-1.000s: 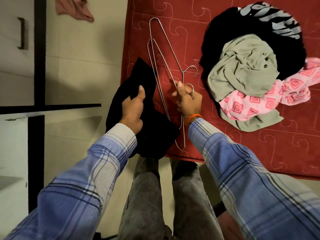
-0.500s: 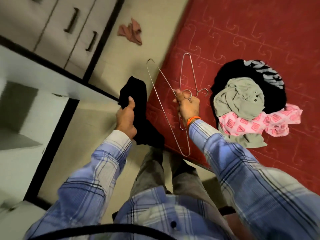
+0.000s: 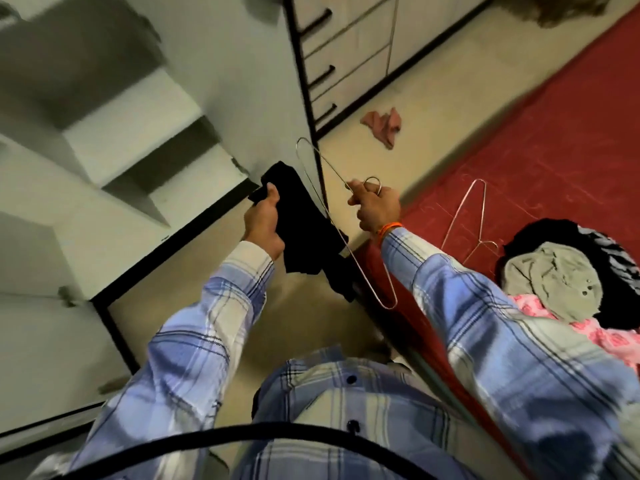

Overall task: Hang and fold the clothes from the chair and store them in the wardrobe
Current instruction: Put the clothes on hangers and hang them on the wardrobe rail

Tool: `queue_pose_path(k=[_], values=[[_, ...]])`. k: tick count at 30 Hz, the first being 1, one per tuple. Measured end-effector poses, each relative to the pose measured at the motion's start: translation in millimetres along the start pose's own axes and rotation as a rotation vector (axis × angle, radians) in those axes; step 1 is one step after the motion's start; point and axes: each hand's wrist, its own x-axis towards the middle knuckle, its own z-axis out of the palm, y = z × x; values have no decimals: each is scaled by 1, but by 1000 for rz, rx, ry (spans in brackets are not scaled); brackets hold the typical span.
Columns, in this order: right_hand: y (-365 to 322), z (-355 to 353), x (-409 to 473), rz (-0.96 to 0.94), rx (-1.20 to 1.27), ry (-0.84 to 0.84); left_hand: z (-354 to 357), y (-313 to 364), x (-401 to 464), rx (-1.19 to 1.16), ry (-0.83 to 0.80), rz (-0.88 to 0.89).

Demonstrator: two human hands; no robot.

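My left hand (image 3: 264, 220) grips a black garment (image 3: 304, 230) that hangs down over the floor. My right hand (image 3: 375, 206) holds a wire hanger (image 3: 346, 237) by its hook, lifted off the bed, its frame slanting in front of the black garment. A second wire hanger (image 3: 467, 216) lies on the red bedspread (image 3: 536, 161). At the right lies a pile of clothes: a black top (image 3: 554, 233), an olive shirt (image 3: 554, 278) and a pink patterned garment (image 3: 595, 334). The open white wardrobe (image 3: 138, 133) with its shelves fills the left.
White drawers with dark handles (image 3: 346, 64) stand beyond the wardrobe's dark edge. A pink cloth (image 3: 382, 124) lies on the beige floor (image 3: 433, 91) between the drawers and the bed. A dark cord curves across the bottom of the view.
The view has swung left from the bed toward the wardrobe. Both hands have lifted away from the bed, carrying the black garment and one hanger; the other hanger stays on the bedspread.
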Motion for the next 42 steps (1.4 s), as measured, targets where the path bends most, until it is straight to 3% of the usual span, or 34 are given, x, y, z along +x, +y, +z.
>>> queue_pose_path(k=[9, 19, 27, 36, 42], values=[[-49, 124, -67, -116, -57, -33, -92, 69, -19, -61, -33, 133], [-99, 207, -105, -250, -201, -107, -136, 129, -38, -180, 0, 195], [-121, 237, -120, -316, -281, -276, -138, 128, -48, -302, 45, 222], [-128, 238, -129, -273, -148, -443, -150, 125, -57, -369, 189, 249], [-137, 240, -131, -389, -305, -517, -142, 119, -64, -480, 34, 264]])
